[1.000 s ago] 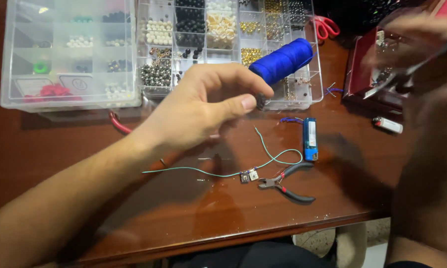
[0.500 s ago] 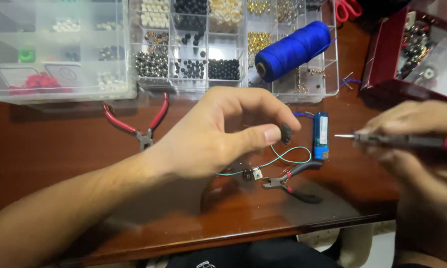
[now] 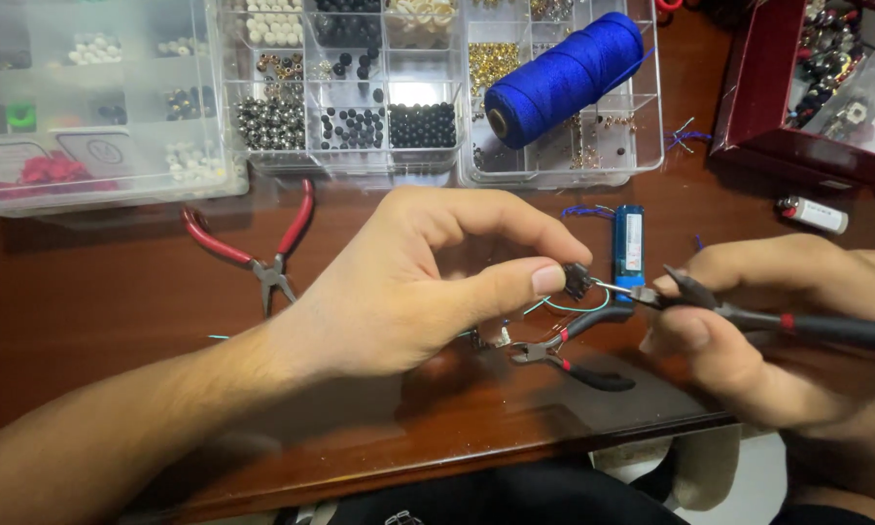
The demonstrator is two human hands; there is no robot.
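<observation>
Assembly is under way: small dark bead (image 3: 577,279) pinched in left hand (image 3: 428,282) grip; right hand (image 3: 749,321) closed on black-handled pliers (image 3: 690,297) (nose at bead); thin wire (image 3: 578,309) unfinished.

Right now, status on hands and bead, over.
Left hand pinches dark bead. Right hand holds pliers, tips at bead's wire. Nothing between them.

Materials and finishes at beading bench

Showing glossy polished wooden table (image 3: 87,292); clear smooth plastic bead boxes (image 3: 554,170); matt wound blue thread spool (image 3: 566,76); red rubbery-handled metal pliers (image 3: 262,255); shiny metallic beads (image 3: 270,122); glossy dark bead (image 3: 577,280).
</observation>
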